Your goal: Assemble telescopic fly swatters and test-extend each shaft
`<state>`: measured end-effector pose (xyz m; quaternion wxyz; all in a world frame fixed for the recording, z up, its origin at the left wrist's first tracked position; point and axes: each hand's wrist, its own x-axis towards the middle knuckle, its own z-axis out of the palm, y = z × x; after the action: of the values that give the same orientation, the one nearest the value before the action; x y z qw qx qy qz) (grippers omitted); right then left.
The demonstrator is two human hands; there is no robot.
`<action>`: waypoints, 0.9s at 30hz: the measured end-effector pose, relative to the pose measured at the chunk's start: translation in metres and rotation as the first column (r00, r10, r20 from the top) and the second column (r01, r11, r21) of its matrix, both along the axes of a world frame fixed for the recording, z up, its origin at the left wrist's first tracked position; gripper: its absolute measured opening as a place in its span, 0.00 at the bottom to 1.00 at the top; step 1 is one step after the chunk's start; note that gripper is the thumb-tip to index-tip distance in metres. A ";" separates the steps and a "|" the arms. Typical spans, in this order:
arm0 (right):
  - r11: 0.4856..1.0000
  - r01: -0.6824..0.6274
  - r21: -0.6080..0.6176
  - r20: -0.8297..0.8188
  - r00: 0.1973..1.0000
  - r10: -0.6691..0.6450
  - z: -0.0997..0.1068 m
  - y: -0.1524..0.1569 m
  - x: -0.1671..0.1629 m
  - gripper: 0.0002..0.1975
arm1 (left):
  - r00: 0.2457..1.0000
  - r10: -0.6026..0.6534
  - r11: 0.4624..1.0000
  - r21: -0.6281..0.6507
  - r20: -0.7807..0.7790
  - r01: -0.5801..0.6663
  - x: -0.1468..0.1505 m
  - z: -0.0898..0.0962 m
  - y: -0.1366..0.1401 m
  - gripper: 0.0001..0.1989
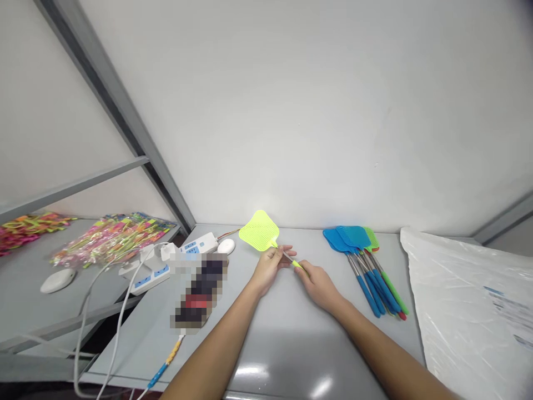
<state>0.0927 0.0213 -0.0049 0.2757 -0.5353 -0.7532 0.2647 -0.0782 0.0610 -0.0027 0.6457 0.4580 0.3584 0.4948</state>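
A yellow-green fly swatter [260, 230] is held above the grey table, its perforated head up and to the left. My left hand [270, 265] pinches its metal shaft just below the head, with some fingers stretched out behind. Around the yellow-green handle, my right hand [315, 282] is closed, hiding most of the grip. To the right lies a pile of several fly swatters [366, 266] with blue, green and red handles, their heads overlapping toward the wall.
A white plastic package [466, 311] covers the table's right side. On the left are white power strips [175, 261], a blurred-out phone [200, 294] with a cable, and a white round device [226, 246]. Bagged colourful items [112, 239] lie beyond the metal frame [120, 111].
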 end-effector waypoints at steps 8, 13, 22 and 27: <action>0.998 0.052 0.033 0.106 0.993 -0.056 0.008 -0.004 -0.002 0.16 | 0.992 -0.089 0.996 0.022 -0.084 0.092 -0.002 0.005 0.002 0.25; 0.989 0.116 0.089 0.219 0.967 -0.133 0.027 -0.014 0.006 0.14 | 0.964 -0.117 0.988 0.073 -0.238 0.137 0.000 0.007 0.001 0.24; 0.772 0.601 0.207 0.307 0.709 -0.635 0.036 -0.068 0.082 0.13 | 0.834 -0.071 0.964 0.176 -0.547 0.198 0.008 0.009 -0.006 0.18; 0.698 0.640 0.322 0.337 0.611 -0.716 0.027 -0.083 0.109 0.09 | 0.794 -0.017 0.954 0.227 -0.607 0.194 0.010 0.010 -0.007 0.16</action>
<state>0.2015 -0.0614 0.0224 0.2229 -0.8003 -0.5542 -0.0521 -0.0681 0.0540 0.0070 0.4554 0.6960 0.4444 0.3328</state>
